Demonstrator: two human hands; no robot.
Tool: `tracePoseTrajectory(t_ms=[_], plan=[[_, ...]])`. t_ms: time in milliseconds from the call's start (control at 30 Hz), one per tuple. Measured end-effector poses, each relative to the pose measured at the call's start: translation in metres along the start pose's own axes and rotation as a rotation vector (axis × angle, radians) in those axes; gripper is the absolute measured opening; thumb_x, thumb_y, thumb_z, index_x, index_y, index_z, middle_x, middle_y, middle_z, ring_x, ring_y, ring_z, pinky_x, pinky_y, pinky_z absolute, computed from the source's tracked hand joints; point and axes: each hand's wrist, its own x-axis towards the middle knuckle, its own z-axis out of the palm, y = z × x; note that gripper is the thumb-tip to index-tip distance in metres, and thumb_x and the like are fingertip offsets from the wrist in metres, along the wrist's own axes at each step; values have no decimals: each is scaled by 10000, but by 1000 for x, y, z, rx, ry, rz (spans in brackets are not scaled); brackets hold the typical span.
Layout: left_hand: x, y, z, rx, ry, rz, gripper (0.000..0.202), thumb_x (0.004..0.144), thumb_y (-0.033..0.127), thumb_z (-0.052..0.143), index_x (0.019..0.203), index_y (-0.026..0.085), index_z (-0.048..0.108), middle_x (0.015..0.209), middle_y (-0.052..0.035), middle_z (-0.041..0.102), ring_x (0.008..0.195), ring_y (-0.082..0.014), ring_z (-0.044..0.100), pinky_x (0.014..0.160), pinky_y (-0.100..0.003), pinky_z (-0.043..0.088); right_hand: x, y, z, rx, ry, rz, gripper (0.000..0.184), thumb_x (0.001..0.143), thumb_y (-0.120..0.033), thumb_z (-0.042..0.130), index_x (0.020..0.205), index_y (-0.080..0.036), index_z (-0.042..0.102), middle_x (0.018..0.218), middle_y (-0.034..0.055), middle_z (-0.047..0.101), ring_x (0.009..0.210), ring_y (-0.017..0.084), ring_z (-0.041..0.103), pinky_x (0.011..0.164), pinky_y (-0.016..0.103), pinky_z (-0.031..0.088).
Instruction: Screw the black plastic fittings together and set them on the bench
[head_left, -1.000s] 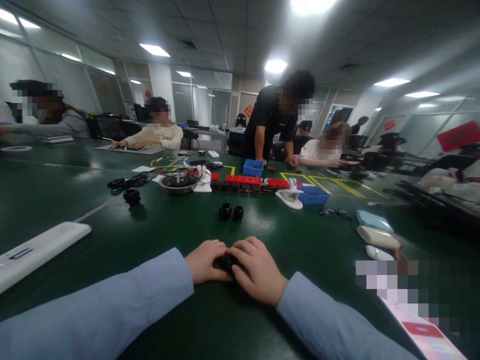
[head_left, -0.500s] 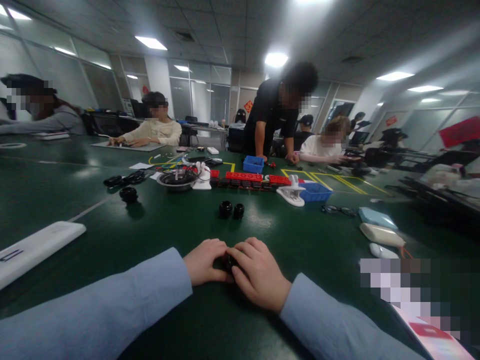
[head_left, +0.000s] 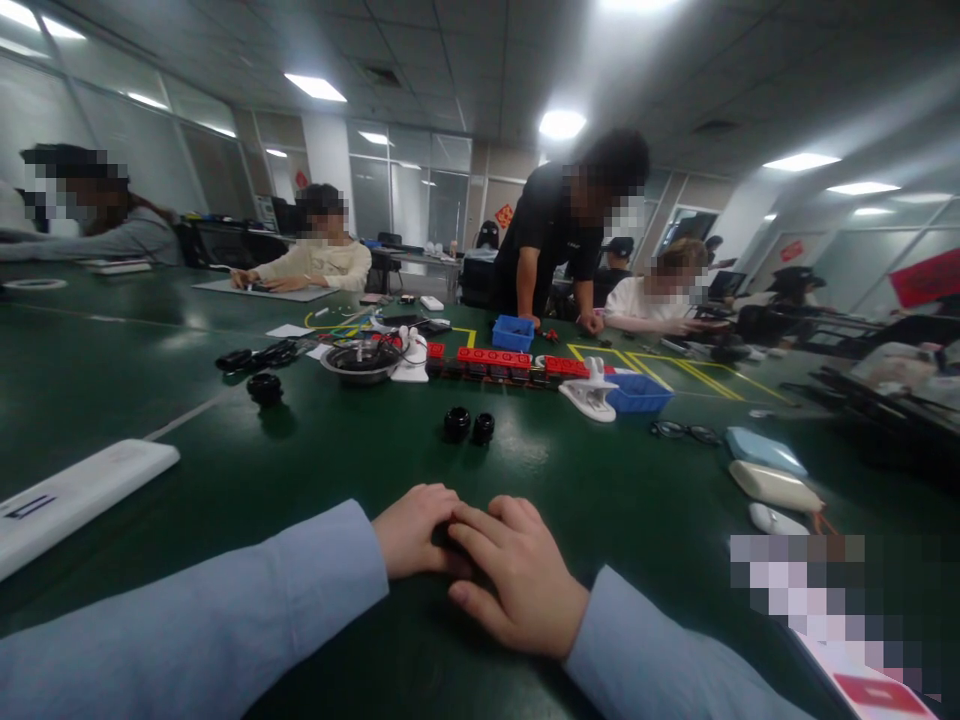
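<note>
Both of my hands meet low above the green table (head_left: 360,450), near the middle. My left hand (head_left: 417,530) is curled, thumb below and fingers above, round a dark thing that is almost wholly hidden. My right hand (head_left: 517,575) reaches across from the other side; its fingers lie over the left fingertips, and its thumb stands apart from them. Beyond the hands, two small black cylindrical parts, which look like lens pieces, stand side by side: a larger one (head_left: 457,424) and a smaller one (head_left: 484,428). A similar black part (head_left: 265,389) sits farther left.
Across the table run red blocks (head_left: 491,362), with a white clip stand (head_left: 590,392), a blue bin (head_left: 637,392) and a round metal dish (head_left: 360,362). A white slab (head_left: 90,500) lies left; glasses (head_left: 684,431), cases (head_left: 776,485) and a phone (head_left: 847,640) lie right. Co-workers sit and stand beyond.
My right thumb has come away from the black thing and now sits apart, lower left. That thing showed between my hands before and is now mostly covered. The view has shifted slightly.
</note>
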Motion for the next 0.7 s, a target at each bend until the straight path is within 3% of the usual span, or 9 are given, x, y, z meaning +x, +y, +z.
tracePoseTrajectory(t_ms=[367,600,700], plan=[[1,0,-2,-24,-18,21,251,676,311,672,872,184,582,801,1,561,759,-178,490,682,-284,362,-5,3,-1,117,-30,-154,426,883,-457,279,998,-178,579,898,56,629,758,200,429,665,357,295],[0,-1,-3,-52,-17,30,317,671,403,692,874,188,581,808,3,554,772,-179,490,700,-284,356,-10,8,1,120,11,-168,520,906,-443,193,732,-179,606,653,55,589,668,185,409,607,349,282],[1,-3,-3,-89,-16,37,374,671,463,689,904,190,584,818,0,559,774,-181,495,706,-286,361,-10,15,2,86,62,-113,547,918,-403,174,617,-174,568,599,60,561,639,181,396,596,349,284]])
